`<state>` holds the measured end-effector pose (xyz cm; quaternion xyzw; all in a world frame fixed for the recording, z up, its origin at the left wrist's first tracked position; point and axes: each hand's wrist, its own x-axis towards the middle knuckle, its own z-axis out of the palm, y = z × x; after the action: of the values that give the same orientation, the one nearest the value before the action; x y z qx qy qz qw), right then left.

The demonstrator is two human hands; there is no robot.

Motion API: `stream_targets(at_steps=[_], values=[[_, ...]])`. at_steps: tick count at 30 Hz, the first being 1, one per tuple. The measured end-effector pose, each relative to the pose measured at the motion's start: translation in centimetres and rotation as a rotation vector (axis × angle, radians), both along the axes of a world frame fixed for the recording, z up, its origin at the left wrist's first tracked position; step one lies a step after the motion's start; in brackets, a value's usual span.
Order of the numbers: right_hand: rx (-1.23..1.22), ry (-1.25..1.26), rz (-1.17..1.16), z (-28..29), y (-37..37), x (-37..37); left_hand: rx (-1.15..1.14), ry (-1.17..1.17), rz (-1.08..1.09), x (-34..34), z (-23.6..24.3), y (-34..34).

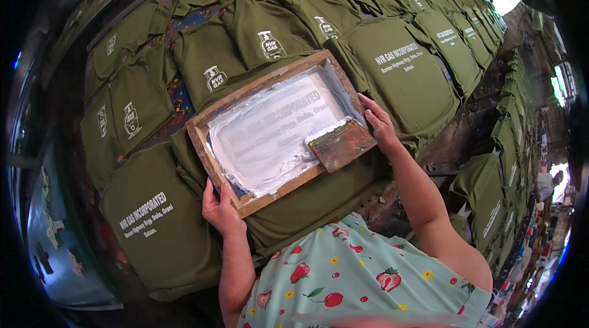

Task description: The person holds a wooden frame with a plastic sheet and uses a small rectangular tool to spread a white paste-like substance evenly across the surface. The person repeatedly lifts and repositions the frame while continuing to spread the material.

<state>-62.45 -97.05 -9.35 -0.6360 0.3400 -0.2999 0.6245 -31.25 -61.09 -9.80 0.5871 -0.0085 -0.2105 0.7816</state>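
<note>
The left hand (224, 208) pinches the frame (285, 192) at its near left corner, thumb on the near rail, fingers along the short side. The right hand (379, 122) has its fingers curled on the opposite short side. The frame hangs tilted between them, its right end farther from the body; whether it touches the shirt beneath cannot be told. White ink (261, 138) covers most of its mesh.

The squeegee (341, 146) is in the way just left of the right fingers, lying across the near rail, its far edge in the ink, held by neither hand. Printed green shirts crowd the fingers: one (150, 220) left of the left hand, one (399, 70) beyond the right fingertips, more in rows past the far rail. The wearer's fruit-patterned top (362, 270) lies nearer than both hands. Right of the right wrist, a dark gap (440, 159) opens between the shirt edges and a side row (485, 190).
</note>
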Motion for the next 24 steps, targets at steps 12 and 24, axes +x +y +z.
stream_targets(at_steps=[12, 24], values=[[-0.048, 0.153, 0.123, 1.4, -1.1, -0.1, 0.074, -0.013, -0.018, 0.7, 0.0, 0.7], [-0.039, 0.112, 0.195, 1.7, -1.9, 0.2, 0.165, 0.052, 0.016, 1.0, 0.7, 0.9]])
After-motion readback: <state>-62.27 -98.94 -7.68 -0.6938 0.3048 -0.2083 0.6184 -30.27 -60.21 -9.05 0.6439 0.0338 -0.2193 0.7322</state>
